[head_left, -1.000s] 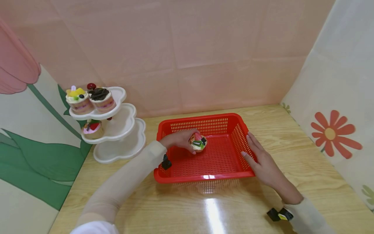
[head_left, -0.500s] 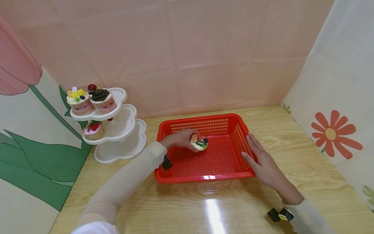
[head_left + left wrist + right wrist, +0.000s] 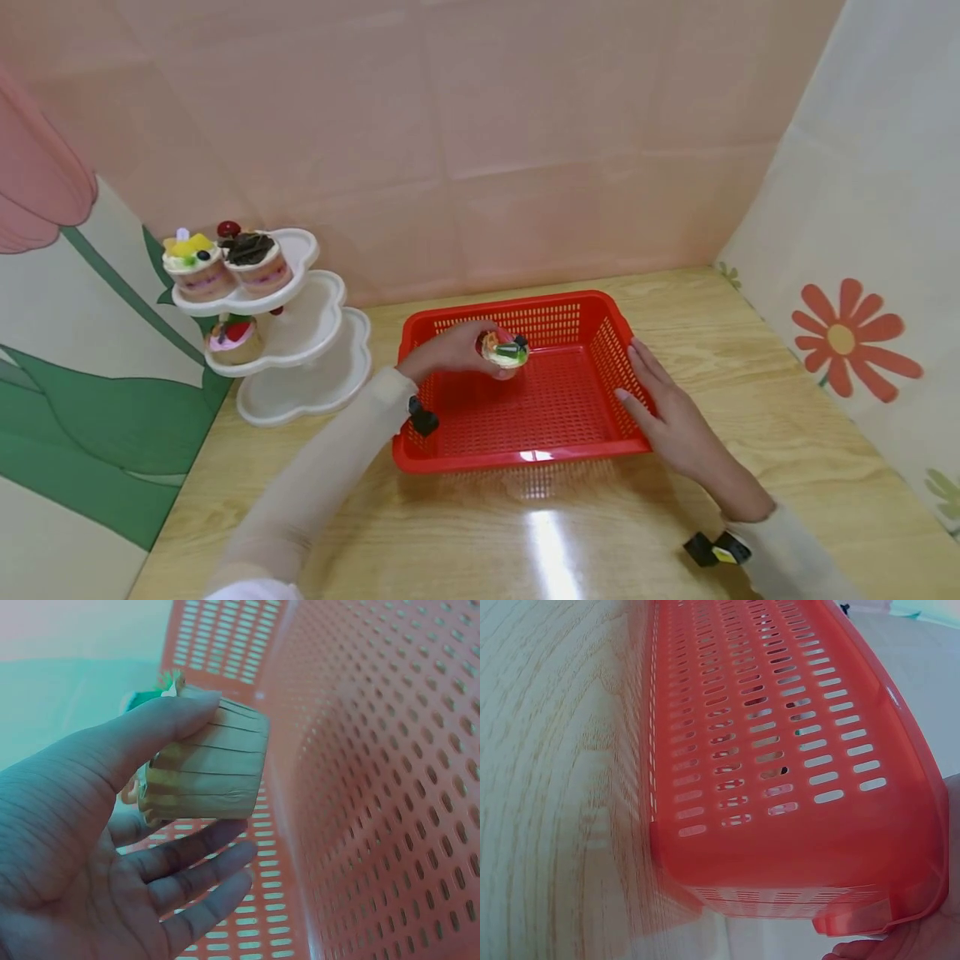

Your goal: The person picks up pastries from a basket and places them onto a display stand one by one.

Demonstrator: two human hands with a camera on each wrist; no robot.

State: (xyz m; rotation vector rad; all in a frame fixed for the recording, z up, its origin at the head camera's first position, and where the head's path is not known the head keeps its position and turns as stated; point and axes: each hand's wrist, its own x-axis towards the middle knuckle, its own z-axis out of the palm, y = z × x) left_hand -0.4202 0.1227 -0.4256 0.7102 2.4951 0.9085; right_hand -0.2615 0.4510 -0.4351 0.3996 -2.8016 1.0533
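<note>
In the head view my left hand (image 3: 459, 346) reaches over the left part of a red plastic basket (image 3: 525, 454). It holds a toy cupcake (image 3: 508, 354) with white cream and green, red and dark fruit pieces on top. The left wrist view shows the cupcake's pale pleated cup (image 3: 214, 761) under the thumb, lying on its side, its base away from the palm. The other fingers extend below it. My right hand (image 3: 678, 425) holds the basket's right rim, thumb inside and straight fingers along the outside. In the right wrist view only part of this hand (image 3: 900, 945) shows.
A white three-tier stand (image 3: 300, 325) is on the wooden table (image 3: 420, 542), left of the basket. Its top tier bears a fruit-topped cake cup (image 3: 198, 267) and a chocolate-topped one (image 3: 255, 260). A pink-topped cupcake (image 3: 234, 340) sits on the middle tier.
My left hand has raised the cupcake slightly and tipped its top a little to the right. The right hand stays at the basket's rim. The head view has shifted a little.
</note>
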